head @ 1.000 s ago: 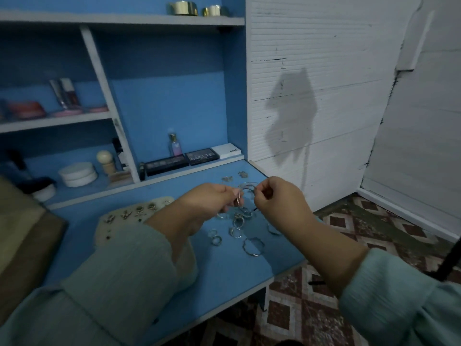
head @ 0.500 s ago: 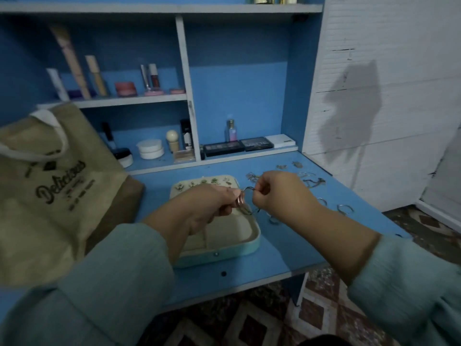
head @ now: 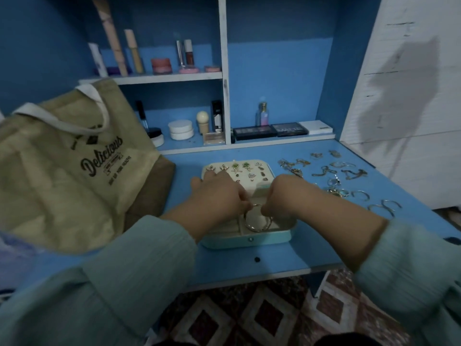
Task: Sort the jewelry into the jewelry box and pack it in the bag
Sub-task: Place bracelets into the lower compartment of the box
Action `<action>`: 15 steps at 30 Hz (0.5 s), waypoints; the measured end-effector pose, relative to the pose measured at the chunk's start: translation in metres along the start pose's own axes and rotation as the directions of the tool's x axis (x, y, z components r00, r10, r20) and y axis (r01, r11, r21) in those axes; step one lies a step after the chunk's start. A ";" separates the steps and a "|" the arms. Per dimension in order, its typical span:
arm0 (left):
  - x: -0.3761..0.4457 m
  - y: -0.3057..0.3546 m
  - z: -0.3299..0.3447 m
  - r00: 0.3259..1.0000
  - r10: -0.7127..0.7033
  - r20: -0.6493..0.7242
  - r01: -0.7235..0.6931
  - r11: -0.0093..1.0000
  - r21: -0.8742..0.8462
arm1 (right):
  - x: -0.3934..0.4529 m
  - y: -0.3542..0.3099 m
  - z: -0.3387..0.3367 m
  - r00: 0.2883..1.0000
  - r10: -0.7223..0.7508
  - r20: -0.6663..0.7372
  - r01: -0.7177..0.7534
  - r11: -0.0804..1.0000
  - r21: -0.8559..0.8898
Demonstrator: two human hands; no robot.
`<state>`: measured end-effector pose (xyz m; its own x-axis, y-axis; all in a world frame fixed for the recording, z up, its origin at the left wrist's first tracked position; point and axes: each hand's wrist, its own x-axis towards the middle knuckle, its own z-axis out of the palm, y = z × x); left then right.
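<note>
Both hands meet over the near half of the box (head: pixel 245 239), centre frame. Left hand (head: pixel 219 196) and right hand (head: pixel 287 196) have fingers curled, each pinching the top of the bangles (head: pixel 257 221) from its own side. The bangles look like two or three thin hoops held together, roughly upright, with the lower arc already down inside a front compartment right of the box's midline; I can't tell whether they touch the compartment floor. So the thing sits directly below and between the fingertips, and the hoops' plane appears to run left-right across the frame, about parallel to the box's front wall. My read: the move left is a short drop and release, and neither hand is nearer, both being on it. Risk I'd flag is the hoops standing on edge or hanging over the divider to the left compartment instead of lying flat. Beyond the hands, the open lid (head: pixel 237 171) lies flat with earrings pinned on it. Loose jewelry (head: pixel 336 181) is spread on the desk (head: pixel 299 255) to the right of the box, so the right hand is the closer one for the next pick. The bag (head: pixel 64 168) stands at left frame, well apart from the box, for packing later.
</note>
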<state>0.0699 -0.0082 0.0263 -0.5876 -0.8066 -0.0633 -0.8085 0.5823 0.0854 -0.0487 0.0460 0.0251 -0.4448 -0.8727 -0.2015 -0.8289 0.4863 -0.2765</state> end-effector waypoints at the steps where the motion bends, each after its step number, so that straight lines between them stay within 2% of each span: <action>1: 0.000 0.001 0.000 1.000 0.012 0.010 -0.012 0.999 0.041 | 0.000 0.000 0.002 1.000 0.001 0.009 -0.001 1.000 -0.012; 4: 0.005 -0.001 0.005 0.998 0.017 0.063 -0.024 0.992 0.120 | 0.001 0.000 0.007 0.999 -0.010 0.040 0.012 0.998 -0.058; 6: 0.008 -0.003 0.009 0.997 -0.014 0.072 0.006 0.994 0.112 | 0.001 0.001 0.010 0.999 -0.023 0.047 0.026 0.997 -0.077; 11: 0.008 0.004 0.006 0.997 0.005 0.073 -0.020 0.979 0.201 | 0.003 0.003 0.012 0.998 -0.054 0.044 0.057 0.996 -0.067; 15: 0.010 0.011 0.002 0.992 -0.032 0.120 0.003 0.970 0.241 | 0.002 0.005 0.011 0.997 -0.071 0.042 0.074 0.996 -0.057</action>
<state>0.0551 -0.0100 0.0242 -0.5608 -0.8071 -0.1846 -0.7938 0.5875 -0.1573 -0.0503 0.0468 0.0130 -0.3700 -0.9026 -0.2202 -0.8775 0.4173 -0.2362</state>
